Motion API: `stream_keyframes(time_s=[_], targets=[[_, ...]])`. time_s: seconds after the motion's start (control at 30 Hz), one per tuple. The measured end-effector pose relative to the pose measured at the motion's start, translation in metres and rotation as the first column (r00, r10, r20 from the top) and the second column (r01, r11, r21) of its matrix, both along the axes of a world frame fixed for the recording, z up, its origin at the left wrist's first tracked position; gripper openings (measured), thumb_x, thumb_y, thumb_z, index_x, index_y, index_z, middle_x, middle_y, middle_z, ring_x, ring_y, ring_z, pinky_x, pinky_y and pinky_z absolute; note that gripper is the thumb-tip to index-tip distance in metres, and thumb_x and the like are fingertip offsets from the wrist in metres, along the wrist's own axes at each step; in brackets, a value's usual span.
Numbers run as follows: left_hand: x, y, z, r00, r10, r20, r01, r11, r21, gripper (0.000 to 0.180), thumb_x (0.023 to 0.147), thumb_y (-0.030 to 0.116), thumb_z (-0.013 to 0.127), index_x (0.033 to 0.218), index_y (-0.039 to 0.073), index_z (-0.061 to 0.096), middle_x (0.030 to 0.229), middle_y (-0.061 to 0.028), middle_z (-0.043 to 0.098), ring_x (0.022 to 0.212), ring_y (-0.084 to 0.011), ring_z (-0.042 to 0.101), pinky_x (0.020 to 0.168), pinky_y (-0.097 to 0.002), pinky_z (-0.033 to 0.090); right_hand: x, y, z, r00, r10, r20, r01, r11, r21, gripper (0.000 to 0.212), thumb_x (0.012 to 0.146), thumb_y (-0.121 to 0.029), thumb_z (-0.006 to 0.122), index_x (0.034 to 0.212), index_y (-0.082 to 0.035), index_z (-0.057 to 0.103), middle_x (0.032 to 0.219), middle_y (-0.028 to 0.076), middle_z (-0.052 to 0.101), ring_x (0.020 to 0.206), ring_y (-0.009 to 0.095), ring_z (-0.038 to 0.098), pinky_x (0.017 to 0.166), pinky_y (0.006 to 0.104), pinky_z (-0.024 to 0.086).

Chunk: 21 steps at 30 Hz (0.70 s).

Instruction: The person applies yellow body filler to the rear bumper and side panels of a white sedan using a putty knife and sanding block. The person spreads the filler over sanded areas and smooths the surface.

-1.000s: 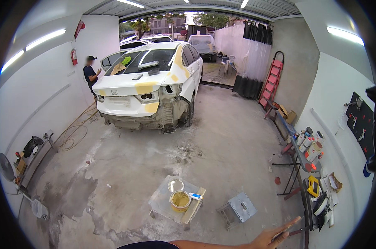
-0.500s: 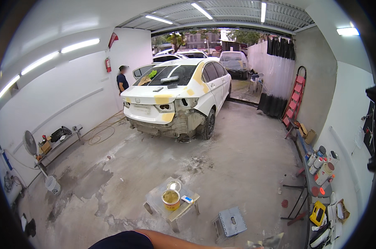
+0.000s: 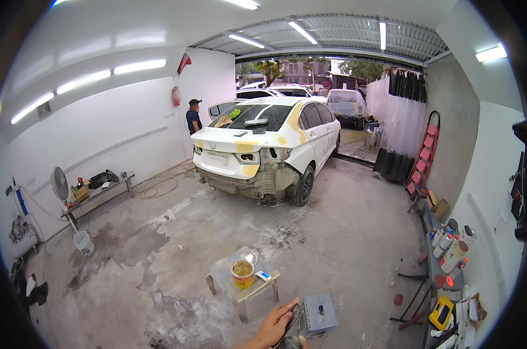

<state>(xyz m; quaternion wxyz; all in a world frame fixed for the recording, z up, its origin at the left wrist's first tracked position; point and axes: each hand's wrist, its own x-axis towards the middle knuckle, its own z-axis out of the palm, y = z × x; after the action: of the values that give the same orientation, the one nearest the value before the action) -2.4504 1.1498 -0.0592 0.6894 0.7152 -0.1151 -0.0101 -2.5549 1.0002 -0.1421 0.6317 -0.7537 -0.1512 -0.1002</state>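
At the bottom of the head view, my left hand [image 3: 273, 327] reaches in from the lower left. Its fingers are closed on a dark grey flat piece [image 3: 295, 320], whose kind I cannot make out. A small skin-coloured patch [image 3: 303, 342] beside that piece at the lower edge may be my right hand; its fingers are hidden. Beyond my left hand, an open yellow can [image 3: 243, 281] of tan paste stands on a low table [image 3: 263, 292]. Its round lid [image 3: 249, 257] lies behind it, and a small white-and-blue tube [image 3: 263, 276] is to its right.
A grey step stool [image 3: 321, 311] stands just right of my hand. Farther off is a white car [image 3: 275, 139] with yellowish patches and no rear bumper. A person [image 3: 194, 118] stands left of it. Bottles and cans [image 3: 449, 247] line the right bench; a bucket [image 3: 84, 243] is at left.
My left hand has come into view at the bottom, where earlier only a dark sleeve and forearm showed. A blurred flat thing at lower right has gone from there. The whole view has shifted slightly.
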Motion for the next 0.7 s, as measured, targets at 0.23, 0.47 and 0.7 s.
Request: stream_keyframes(time_s=[0.23, 0.47, 0.7], targets=[[-0.124, 0.033, 0.081, 0.913, -0.129, 0.386, 0.070, 0.984, 0.163, 0.108, 0.087, 0.060, 0.067, 0.160, -0.004, 0.018, 0.165, -0.0259, 0.023, 0.153, -0.0388, 0.024, 0.123, -0.0463, 0.020, -0.071, 0.035, 0.066, 0.941, 0.238, 0.241, -0.273, 0.954, 0.126, 0.054, 0.104, -0.026, 0.056, 0.150, 0.000, 0.043, 0.134, 0.023, 0.054, 0.112, 0.030, 0.060, 0.093, 0.0430, 0.051], [-0.202, 0.030, 0.107, 0.852, -0.166, 0.497, 0.210, 0.977, -0.032, 0.110, 0.082, 0.065, 0.068, 0.157, -0.004, 0.026, 0.160, -0.0264, 0.034, 0.145, -0.0397, 0.038, 0.118, -0.0484, 0.027, -0.143, 0.012, 0.146, 0.811, 0.442, 0.382, -0.468, 0.883, -0.029, 0.048, 0.105, -0.022, 0.051, 0.147, 0.001, 0.045, 0.136, 0.026, 0.053, 0.108, 0.031, 0.065, 0.087, 0.0430, 0.056], [-0.228, -0.038, 0.137, 0.830, -0.199, 0.521, 0.104, 0.973, 0.207, 0.112, 0.079, 0.066, 0.069, 0.155, -0.007, 0.029, 0.154, -0.0285, 0.039, 0.144, -0.0423, 0.039, 0.119, -0.0499, 0.027, -0.141, -0.045, 0.163, 0.845, 0.282, 0.455, -0.336, 0.941, 0.040, 0.046, 0.103, -0.020, 0.046, 0.143, 0.004, 0.049, 0.140, 0.025, 0.048, 0.121, 0.034, 0.055, 0.100, 0.0439, 0.047]])
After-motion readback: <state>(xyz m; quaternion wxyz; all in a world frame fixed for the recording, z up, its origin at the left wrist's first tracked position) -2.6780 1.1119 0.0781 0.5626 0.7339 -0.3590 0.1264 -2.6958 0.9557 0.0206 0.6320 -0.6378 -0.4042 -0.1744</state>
